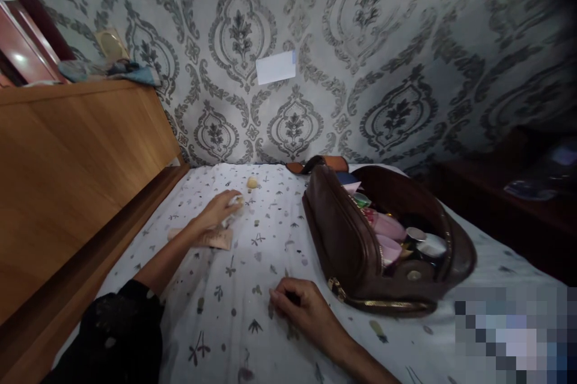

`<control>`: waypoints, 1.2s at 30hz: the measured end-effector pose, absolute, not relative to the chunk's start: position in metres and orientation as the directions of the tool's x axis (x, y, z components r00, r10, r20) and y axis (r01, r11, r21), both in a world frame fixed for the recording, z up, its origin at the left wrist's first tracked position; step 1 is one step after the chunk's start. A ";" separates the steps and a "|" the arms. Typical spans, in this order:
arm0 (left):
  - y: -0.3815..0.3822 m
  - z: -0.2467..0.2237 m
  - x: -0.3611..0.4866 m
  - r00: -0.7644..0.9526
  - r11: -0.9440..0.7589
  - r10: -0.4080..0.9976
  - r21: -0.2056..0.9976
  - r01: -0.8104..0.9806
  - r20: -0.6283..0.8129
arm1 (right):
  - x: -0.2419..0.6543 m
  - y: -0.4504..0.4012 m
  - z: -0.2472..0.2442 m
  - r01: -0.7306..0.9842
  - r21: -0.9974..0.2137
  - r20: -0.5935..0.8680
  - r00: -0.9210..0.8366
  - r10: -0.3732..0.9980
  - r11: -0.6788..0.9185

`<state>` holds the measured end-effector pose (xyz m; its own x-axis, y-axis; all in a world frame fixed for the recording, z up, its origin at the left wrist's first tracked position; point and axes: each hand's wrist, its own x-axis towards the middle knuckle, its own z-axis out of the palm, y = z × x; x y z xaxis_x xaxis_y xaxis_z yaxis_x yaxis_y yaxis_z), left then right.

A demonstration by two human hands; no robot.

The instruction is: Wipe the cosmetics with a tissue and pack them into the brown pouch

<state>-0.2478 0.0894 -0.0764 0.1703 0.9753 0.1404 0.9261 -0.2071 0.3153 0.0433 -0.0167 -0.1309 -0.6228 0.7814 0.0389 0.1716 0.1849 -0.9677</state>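
Observation:
My left hand [219,208] reaches over the white patterned bedsheet [243,288], its fingers closed around a small whitish, partly clear thing [233,208] with a yellowish part; its kind is too blurred to tell. A small yellow object [252,182] lies just beyond those fingers. Beneath my left wrist is a flat pinkish-beige packet [219,238], partly covered by the arm. My right hand [300,307] rests near the front of the sheet with fingers curled in and nothing seen in them. To its right stands an unzipped brown leather bag [347,246], with several bottles and a pink container [387,226] inside.
A wooden bed board [85,173] runs along the left, with cloth [112,71] on its top. Ahead rises a patterned wall [293,23] bearing a white card [276,68]. Behind the bag lies a brown strap [318,163]. Dark furniture [496,192] stands at right.

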 end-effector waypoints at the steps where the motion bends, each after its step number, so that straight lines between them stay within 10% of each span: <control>1: 0.084 -0.078 -0.238 0.229 -0.260 0.965 0.333 0.906 0.130 | 0.044 -0.017 -0.130 0.174 -0.968 0.032 -0.624 0.781 0.178; 6: 0.080 -0.084 -0.221 0.291 -0.302 0.953 0.358 0.884 0.085 | 0.044 -0.018 -0.128 0.183 -0.966 0.033 -0.617 0.787 0.185; 19: 0.083 -0.064 -0.367 -0.433 0.437 0.899 -0.082 0.896 0.059 | 0.048 -0.020 -0.125 0.232 -0.947 0.037 -0.609 0.793 0.223; 36: 0.205 -0.076 -0.199 0.084 -0.094 0.995 0.183 0.979 0.062 | 0.049 -0.022 -0.123 0.198 -0.961 0.037 -0.596 0.802 0.191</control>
<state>-0.1989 0.2052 -0.0762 0.0837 0.9945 0.0622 0.9786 -0.0938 0.1833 0.0490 -0.0222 -0.1232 -0.5955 0.8025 0.0371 0.1978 0.1912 -0.9614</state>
